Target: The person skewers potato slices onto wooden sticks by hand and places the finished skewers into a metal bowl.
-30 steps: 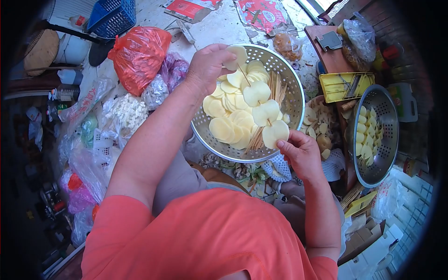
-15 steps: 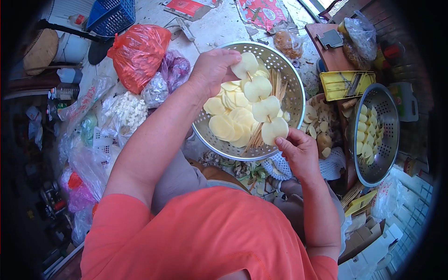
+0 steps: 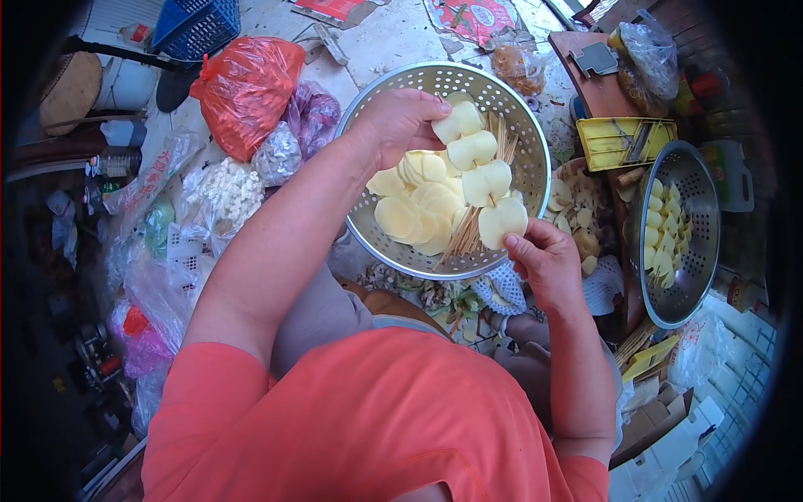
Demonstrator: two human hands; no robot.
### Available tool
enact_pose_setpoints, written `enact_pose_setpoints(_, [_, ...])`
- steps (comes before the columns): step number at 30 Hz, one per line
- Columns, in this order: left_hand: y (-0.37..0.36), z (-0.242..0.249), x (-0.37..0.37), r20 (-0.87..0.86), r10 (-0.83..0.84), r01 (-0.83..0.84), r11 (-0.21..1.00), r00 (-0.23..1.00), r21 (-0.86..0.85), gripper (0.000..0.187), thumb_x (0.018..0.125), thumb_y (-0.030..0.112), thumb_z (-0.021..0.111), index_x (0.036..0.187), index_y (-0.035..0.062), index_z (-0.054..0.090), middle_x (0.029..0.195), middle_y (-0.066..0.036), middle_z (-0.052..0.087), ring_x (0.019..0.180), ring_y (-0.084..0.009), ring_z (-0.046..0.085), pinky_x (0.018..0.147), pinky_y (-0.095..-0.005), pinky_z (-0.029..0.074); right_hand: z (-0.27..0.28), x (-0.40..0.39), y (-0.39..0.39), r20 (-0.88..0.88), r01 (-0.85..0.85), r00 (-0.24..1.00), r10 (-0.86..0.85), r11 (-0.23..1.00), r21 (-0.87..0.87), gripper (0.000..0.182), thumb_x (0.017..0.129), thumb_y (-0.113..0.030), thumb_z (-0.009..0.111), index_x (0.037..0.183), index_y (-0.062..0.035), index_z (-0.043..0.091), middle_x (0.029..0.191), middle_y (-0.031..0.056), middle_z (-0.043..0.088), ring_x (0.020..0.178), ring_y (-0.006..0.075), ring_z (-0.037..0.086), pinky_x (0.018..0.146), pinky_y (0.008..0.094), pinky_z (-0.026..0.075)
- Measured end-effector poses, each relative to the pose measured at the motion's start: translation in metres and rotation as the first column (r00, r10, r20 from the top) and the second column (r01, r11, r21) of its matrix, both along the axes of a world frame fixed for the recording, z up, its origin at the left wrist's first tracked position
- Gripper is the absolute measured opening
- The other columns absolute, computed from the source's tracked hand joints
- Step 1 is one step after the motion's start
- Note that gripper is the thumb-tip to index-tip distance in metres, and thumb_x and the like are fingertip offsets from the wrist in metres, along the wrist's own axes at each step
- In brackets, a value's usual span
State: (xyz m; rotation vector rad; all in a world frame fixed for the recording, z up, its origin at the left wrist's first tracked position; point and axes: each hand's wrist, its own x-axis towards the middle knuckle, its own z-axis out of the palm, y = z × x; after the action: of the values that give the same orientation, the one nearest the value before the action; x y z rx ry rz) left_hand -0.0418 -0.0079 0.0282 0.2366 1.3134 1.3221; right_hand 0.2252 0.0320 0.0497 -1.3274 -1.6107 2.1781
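Note:
Several pale potato slices (image 3: 486,183) are threaded in a row on a thin stick, held slantwise above a metal colander (image 3: 535,188). My left hand (image 3: 400,127) pinches the far slice of the row between thumb and fingers. My right hand (image 3: 545,261) grips the near slice, at the other end of the row. Beneath them, loose potato slices (image 3: 418,213) lie heaped in the colander. A bundle of thin wooden skewers (image 3: 462,238) rests beside that heap, partly hidden by the threaded slices.
At right, a second colander (image 3: 707,251) holds threaded slices, near a yellow tray (image 3: 590,149). Left of my left arm are a red plastic bag (image 3: 249,96), a bag of white pieces (image 3: 224,197) and a blue basket (image 3: 196,29). Peelings and a potato (image 3: 586,243) lie beyond my right hand.
Both hands and the threaded slices have shifted slightly right. The far slice in my left hand now sits closer to its neighbour. The colander appears a little higher in view.

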Motion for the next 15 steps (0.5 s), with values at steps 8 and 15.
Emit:
enact_pose_setpoints(8, [0.004,-0.038,0.005,-0.657,-0.287,0.114,0.949,0.698,-0.294,0.027,0.079,0.022,0.067,0.1,0.0047,0.06,0.098,-0.009,0.063,0.08,-0.0206,0.063,0.072,-0.0332,0.051,0.005,0.005,0.013,-0.007,0.13,0.992,-0.13,0.991,0.029,0.017,0.082,-0.012,0.067,0.097,-0.004,0.066,0.066,-0.0034,0.055,0.055,0.0034,0.045,0.048,0.0179,0.037])
enact_pose_setpoints(15, [0.007,-0.06,0.045,-0.864,-0.502,0.139,0.854,-0.039,-0.502,0.024,0.071,0.021,0.071,0.09,0.009,0.062,0.092,-0.01,0.059,0.099,-0.026,0.054,0.084,-0.0377,0.046,0.008,0.009,0.011,-0.022,0.123,0.992,-0.122,0.991,0.047,0.018,0.082,-0.012,0.067,0.097,-0.0034,0.066,0.067,-0.0033,0.056,0.055,0.0035,0.045,0.049,0.0181,0.037])
